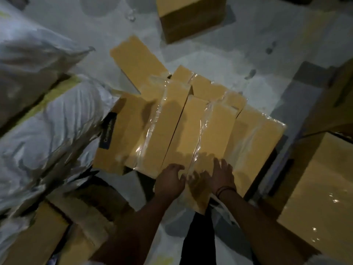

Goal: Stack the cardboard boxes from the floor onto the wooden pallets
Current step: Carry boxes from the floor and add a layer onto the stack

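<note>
Several long, narrow cardboard boxes (pixel 191 121) with clear tape strips lie side by side on the pale floor in the middle of the view. My left hand (pixel 169 181) rests at the near end of one box, fingers loosely bent over its edge. My right hand (pixel 222 176) lies flat with fingers spread on the near end of the neighbouring box (pixel 215 134). Neither hand grips anything that I can see. The frame is dim and blurred. No wooden pallet is visible.
Large white plastic sacks (pixel 38 121) crowd the left side. A bigger cardboard box (pixel 189 18) stands on the floor at the top. More boxes sit at the right (pixel 321 188) and lower left (pixel 34 236). Bare floor (pixel 219 54) lies beyond the narrow boxes.
</note>
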Motion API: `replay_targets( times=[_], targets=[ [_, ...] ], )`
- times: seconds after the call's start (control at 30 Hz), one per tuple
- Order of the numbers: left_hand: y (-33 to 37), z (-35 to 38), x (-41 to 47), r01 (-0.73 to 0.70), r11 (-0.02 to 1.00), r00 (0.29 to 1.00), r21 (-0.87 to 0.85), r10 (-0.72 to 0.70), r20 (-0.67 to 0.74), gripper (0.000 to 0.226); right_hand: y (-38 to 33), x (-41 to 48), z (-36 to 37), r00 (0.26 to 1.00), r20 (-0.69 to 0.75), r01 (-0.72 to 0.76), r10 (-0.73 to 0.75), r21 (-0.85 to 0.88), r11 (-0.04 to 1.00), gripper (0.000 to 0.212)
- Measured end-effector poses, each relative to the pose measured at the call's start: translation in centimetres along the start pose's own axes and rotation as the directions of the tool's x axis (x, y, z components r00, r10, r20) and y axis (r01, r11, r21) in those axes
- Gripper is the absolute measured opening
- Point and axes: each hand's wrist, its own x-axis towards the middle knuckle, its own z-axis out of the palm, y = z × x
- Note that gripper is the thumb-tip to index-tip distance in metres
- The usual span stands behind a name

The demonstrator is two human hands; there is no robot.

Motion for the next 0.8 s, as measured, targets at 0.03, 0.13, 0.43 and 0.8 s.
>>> replay_targets(
  times=[0.03, 0.13, 0.43, 0.8],
  targets=[
    [-1.1, 0.0, 2.7, -0.022, 0.998, 0.999, 0.053, 0.020, 0.026, 0.040, -0.6, 2.1, 1.0, 1.000, -0.013, -0.005, 0.005, -0.028, 1.000, 0.078],
    [-3.6, 0.4, 9.7, -0.078, 0.976, 0.996, 0.202, 0.068, 0.057, 0.047, -1.9, 7.1, 3.1, 0.998, -0.065, -0.025, 0.023, -0.030, 0.999, 0.082],
    [-4.5, 4.7, 17.9, -0.019, 0.995, 1.000, 0.101, 0.021, -0.021, 0.078, 0.3, 12.3, 5.7, 0.964, -0.231, -0.105, 0.131, 0.119, 0.987, 0.085],
    [-1.8, 4.5, 19.5, 0.025, 0.983, 0.999, -0.180, -0.028, -0.015, 0.075, 3.0, 11.1, 5.5, 0.941, -0.293, -0.082, 0.170, 0.289, 0.954, 0.091]
  ],
)
